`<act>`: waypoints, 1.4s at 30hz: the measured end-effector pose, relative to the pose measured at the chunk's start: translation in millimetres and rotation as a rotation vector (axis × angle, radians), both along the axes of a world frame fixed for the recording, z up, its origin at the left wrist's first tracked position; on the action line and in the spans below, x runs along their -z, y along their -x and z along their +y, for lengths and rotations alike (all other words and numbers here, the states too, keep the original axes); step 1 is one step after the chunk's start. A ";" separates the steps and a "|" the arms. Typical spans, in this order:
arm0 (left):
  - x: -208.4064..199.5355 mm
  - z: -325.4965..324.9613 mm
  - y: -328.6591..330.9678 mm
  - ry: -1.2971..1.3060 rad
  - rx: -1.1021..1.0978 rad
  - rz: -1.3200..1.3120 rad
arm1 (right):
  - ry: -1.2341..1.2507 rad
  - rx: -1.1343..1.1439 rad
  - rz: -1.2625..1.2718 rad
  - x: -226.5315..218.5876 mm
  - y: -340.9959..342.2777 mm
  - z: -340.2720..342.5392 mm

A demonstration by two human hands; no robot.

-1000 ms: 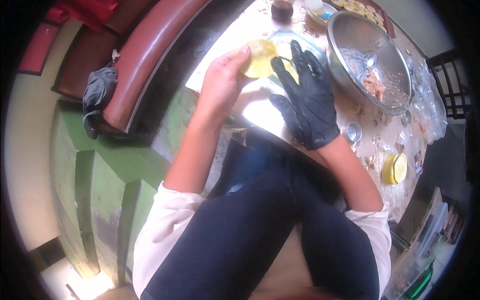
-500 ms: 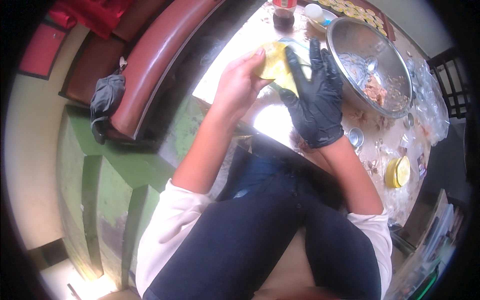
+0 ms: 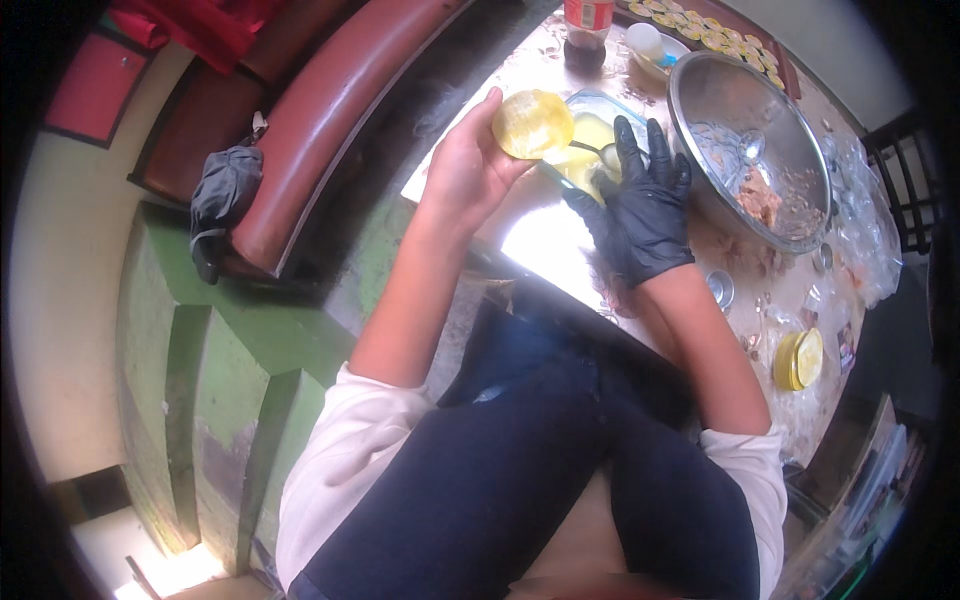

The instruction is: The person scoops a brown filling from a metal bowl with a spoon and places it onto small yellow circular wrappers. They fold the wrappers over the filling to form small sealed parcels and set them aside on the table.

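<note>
A thin, round yellow dumpling wrapper (image 3: 533, 124) rests on the fingers of my bare left hand (image 3: 468, 170), which grips its edge. To its right, my right hand (image 3: 645, 215), in a black glove, has its fingers spread and plainly holds nothing. It hovers at the near right side of a clear glass dish (image 3: 590, 100) with something pale yellow in it. A spoon-like utensil (image 3: 608, 156) lies across that dish, close to the gloved fingers. Beyond the right hand stands a large steel bowl (image 3: 690, 160) with pinkish minced filling (image 3: 760, 195) and a metal spoon (image 3: 752, 148) inside.
At the back are a dark drink bottle (image 3: 586, 40), a small white bowl (image 3: 680, 50) and a tray (image 3: 785, 70) of several shaped dumplings. Yellow wrappers (image 3: 800, 360) are stacked at the right, near clear plastic bags (image 3: 870, 240). A small metal cup (image 3: 719, 288) stands behind my right wrist.
My right hand has come away from the wrapper and moved down beside the dish. The wrapper now lies flat toward the camera in my left hand, uncovering the dish and utensil.
</note>
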State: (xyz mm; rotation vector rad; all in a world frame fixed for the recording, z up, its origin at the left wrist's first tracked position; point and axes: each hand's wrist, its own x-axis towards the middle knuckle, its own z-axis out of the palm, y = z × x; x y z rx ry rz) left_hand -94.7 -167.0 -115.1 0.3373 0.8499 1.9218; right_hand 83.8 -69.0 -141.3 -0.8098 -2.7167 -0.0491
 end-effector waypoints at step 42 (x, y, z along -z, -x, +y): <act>-4.2 5.9 -19.1 -0.002 0.194 -0.026 | -0.152 -0.206 0.445 -21.6 20.3 12.3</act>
